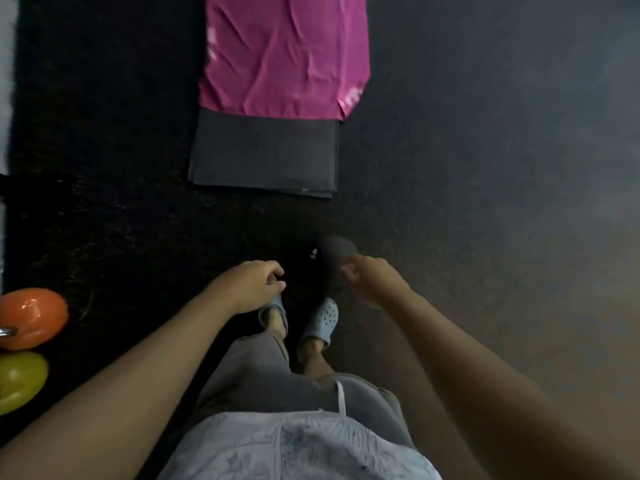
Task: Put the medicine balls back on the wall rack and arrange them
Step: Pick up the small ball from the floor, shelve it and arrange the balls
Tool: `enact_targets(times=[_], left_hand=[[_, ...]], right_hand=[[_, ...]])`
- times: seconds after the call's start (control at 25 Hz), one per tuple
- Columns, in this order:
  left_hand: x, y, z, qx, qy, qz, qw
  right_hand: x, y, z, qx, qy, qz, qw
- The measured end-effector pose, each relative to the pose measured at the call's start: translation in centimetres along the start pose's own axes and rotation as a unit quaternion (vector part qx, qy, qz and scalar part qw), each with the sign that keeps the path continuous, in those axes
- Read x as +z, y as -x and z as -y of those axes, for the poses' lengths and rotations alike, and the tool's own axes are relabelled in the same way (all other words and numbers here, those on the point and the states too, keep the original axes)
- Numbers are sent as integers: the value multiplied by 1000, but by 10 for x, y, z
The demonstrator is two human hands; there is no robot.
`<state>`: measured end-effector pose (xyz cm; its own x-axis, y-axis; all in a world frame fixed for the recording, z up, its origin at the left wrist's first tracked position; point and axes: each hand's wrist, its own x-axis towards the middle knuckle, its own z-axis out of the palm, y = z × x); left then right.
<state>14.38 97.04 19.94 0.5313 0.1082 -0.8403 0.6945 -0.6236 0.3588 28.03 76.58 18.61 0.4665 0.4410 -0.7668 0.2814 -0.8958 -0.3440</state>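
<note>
A dark medicine ball (327, 261), black and grey with a small white mark, sits low in front of my feet and is hard to make out against the dark floor. My left hand (251, 285) is curled against its left side. My right hand (372, 280) has its fingers curled on the ball's right side. Both arms reach down and forward. At the left edge are a glossy orange ball (33, 318) and, below it, a glossy yellow ball (20, 381), with a bit of metal bar (7, 331) between them.
A pink mat (284, 53) lies on top of a folded grey mat (263, 154) on the dark floor (485, 168) ahead. My feet in pale blue clogs (323, 320) stand just behind the ball. A white strip of wall (5, 81) runs along the left edge.
</note>
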Motion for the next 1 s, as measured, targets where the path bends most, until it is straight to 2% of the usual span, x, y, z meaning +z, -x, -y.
enact_targets(times=[0.2,0.44,0.6,0.76,0.84,0.92,1.0], left_hand=[[50,-44,-12,-24,-13,90,996],[68,-87,22,-59,-30,157,985],[82,-147,29,-95,-27,128,987],[135,-246,29,-120,17,125,985],[164,-300,31,-142,45,98,984],[190,-354,35,-192,109,51,974],[207,-410,39,-264,215,-20,940]], right_hand=[[43,-5,-58,90,-36,38,995],[62,-40,-97,155,-70,40,985],[81,-99,-123,183,-133,41,973],[129,-197,-177,214,-181,59,958],[153,-246,-205,249,-221,51,942],[176,-291,-231,293,-273,30,916],[200,-336,-255,331,-343,5,879]])
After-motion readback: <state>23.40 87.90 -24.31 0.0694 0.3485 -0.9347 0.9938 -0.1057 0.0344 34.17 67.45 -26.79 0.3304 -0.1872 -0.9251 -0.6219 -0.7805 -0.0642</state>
